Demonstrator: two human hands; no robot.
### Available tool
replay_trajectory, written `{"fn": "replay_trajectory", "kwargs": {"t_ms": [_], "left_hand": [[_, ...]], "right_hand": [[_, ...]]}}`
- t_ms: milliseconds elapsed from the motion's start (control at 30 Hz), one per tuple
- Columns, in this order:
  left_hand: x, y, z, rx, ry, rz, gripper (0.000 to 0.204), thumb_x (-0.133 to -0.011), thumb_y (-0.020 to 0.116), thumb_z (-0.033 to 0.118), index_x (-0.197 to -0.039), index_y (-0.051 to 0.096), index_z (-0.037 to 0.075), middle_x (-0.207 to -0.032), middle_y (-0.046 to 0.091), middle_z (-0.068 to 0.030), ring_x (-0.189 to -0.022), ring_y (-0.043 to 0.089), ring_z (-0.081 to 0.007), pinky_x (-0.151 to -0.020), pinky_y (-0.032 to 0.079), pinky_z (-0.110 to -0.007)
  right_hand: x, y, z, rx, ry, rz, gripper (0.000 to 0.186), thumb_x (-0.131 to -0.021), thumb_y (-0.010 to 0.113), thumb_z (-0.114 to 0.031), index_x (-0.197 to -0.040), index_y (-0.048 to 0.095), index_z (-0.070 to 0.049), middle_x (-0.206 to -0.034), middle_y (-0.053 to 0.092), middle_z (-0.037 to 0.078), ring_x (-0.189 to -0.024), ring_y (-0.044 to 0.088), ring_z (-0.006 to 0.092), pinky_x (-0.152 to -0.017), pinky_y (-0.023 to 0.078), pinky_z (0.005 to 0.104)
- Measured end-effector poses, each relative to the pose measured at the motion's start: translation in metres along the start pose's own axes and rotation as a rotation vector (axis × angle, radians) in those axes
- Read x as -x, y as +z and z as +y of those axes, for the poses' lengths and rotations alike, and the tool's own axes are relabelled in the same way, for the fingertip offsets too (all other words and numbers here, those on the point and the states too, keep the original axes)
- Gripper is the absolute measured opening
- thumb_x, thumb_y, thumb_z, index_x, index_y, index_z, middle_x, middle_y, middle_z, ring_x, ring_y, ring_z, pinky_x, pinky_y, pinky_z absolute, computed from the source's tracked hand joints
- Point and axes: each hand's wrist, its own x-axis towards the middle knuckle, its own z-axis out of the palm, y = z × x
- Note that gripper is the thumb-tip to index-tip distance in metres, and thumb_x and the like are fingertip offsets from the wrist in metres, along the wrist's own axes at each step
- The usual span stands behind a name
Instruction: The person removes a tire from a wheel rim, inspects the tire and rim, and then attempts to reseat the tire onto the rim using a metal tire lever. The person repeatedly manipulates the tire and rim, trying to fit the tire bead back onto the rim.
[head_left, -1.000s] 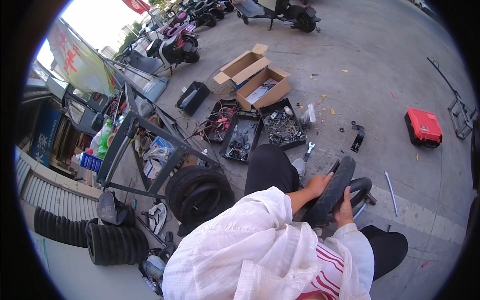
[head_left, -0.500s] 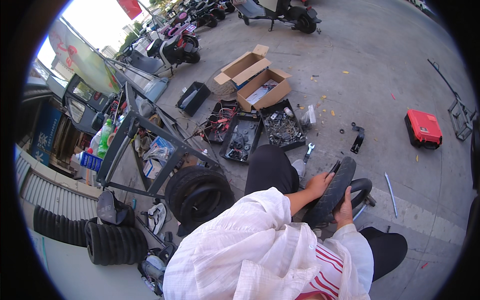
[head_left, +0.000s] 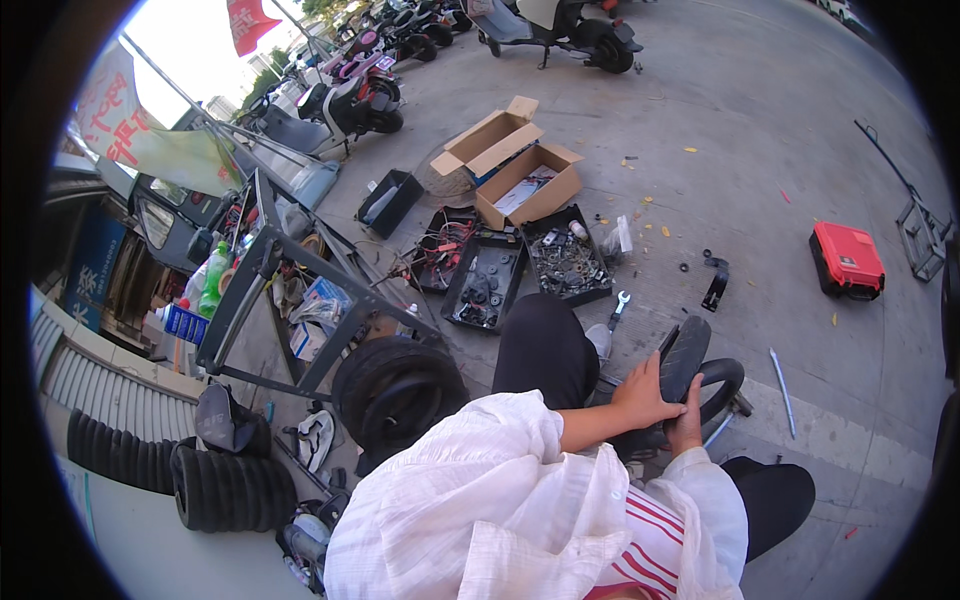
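I crouch with a black tyre [head_left: 686,344] standing upright between my knees, a black rubber loop [head_left: 732,378] beside its right side. My left hand [head_left: 643,398] is closed on the tyre's left face, fingers pointing up and thumb reaching across toward my right hand. My right hand [head_left: 684,428] grips the tyre lower down, just right of the left. Metal parts lie partly hidden under the tyre. A wrench [head_left: 620,312] lies just beyond my left knee, and a black bracket [head_left: 714,285] lies farther ahead.
Parts trays [head_left: 566,255], cardboard boxes [head_left: 535,185] and parked scooters [head_left: 590,45] are ahead. A metal frame [head_left: 330,360] and stacked tyres [head_left: 395,390] stand left. A red case [head_left: 843,255], a long silver bar [head_left: 782,390] and a wheeled metal stand [head_left: 920,230] lie right.
My left hand has moved down and rightward on the tyre, closer to my right hand, with its forearm lower. The tyre's top has shifted slightly down. My right hand has barely moved.
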Motion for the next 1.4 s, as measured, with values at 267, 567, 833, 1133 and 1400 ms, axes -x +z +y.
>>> {"fn": "replay_trajectory", "kwargs": {"t_ms": [267, 567, 833, 1133, 1400], "left_hand": [[-0.023, 0.002, -0.019, 0.028, 0.103, -0.044, 0.11, -0.065, 0.082, 0.045, -0.146, 0.027, -0.006, -0.137, 0.047, -0.0305, -0.123, 0.052, -0.043, -0.104, 0.044, -0.044], [-0.036, 0.0, 0.009, -0.116, 0.16, 0.05, 0.092, -0.071, 0.079, 0.047, -0.136, 0.041, -0.005, -0.129, 0.055, -0.0285, -0.12, 0.054, -0.0427, -0.102, 0.044, -0.046], [-0.041, 0.052, 0.016, -0.265, 0.313, 0.168, 0.085, -0.069, 0.08, 0.049, -0.132, 0.047, 0.002, -0.127, 0.056, -0.0224, -0.117, 0.053, -0.0414, -0.101, 0.041, -0.049], [-0.052, 0.069, 0.04, -0.41, 0.314, 0.188, 0.083, -0.073, 0.072, 0.057, -0.131, 0.049, 0.003, -0.131, 0.054, -0.0222, -0.121, 0.052, -0.0406, -0.101, 0.042, -0.048], [-0.079, 0.043, 0.054, -0.501, 0.29, 0.079, 0.086, -0.071, 0.069, 0.071, -0.127, 0.059, 0.006, -0.115, 0.065, -0.0196, -0.106, 0.065, -0.0377, -0.085, 0.053, -0.047]], "right_hand": [[-0.005, -0.02, 0.019, 0.162, -0.017, 0.019, 0.084, -0.095, 0.034, -0.072, -0.145, 0.042, -0.006, -0.139, 0.054, 0.008, -0.127, 0.051, 0.0233, -0.108, 0.037, 0.0372], [-0.004, -0.003, 0.007, 0.068, -0.061, 0.117, 0.087, -0.094, 0.031, -0.074, -0.143, 0.043, -0.003, -0.137, 0.054, 0.012, -0.126, 0.051, 0.0256, -0.107, 0.039, 0.0377], [-0.014, -0.038, -0.005, 0.259, -0.29, 0.452, 0.091, -0.098, 0.025, -0.07, -0.128, 0.056, 0.01, -0.127, 0.061, 0.018, -0.117, 0.058, 0.0258, -0.102, 0.041, 0.0325], [-0.022, -0.059, -0.005, 0.254, -0.29, 0.416, 0.088, -0.101, 0.021, -0.065, -0.119, 0.062, 0.01, -0.12, 0.065, 0.022, -0.115, 0.06, 0.03, -0.1, 0.043, 0.035], [-0.012, -0.037, -0.016, 0.524, -0.258, 0.574, 0.073, -0.104, 0.027, -0.055, -0.119, 0.061, 0.008, -0.123, 0.062, 0.027, -0.119, 0.057, 0.0377, -0.098, 0.042, 0.038]]}}
